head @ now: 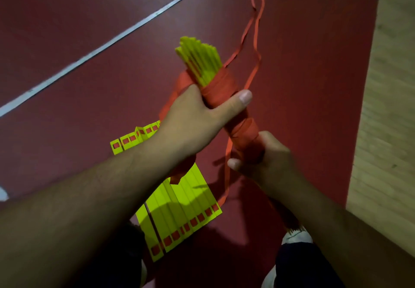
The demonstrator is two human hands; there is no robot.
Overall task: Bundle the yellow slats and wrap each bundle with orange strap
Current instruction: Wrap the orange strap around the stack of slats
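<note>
Head, my left grip (197,119): curled round the upper orange strap (224,85) turns on the bundle of yellow slats (203,60), which I hold above the red floor (67,40).
Head, my right grip (269,159): clamped on the bundle's wrapped lower end.
Head, risk: the strap tail (254,40) hangs slack toward the floor's far edge. That slack could loosen my turns and let the fanned bare tips slide out.

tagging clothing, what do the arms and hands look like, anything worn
The left forearm and right forearm are bare, no sleeves in view. The left hand and right hand show no gloves, rings or watch. Thumbnails are short and plain.
</note>
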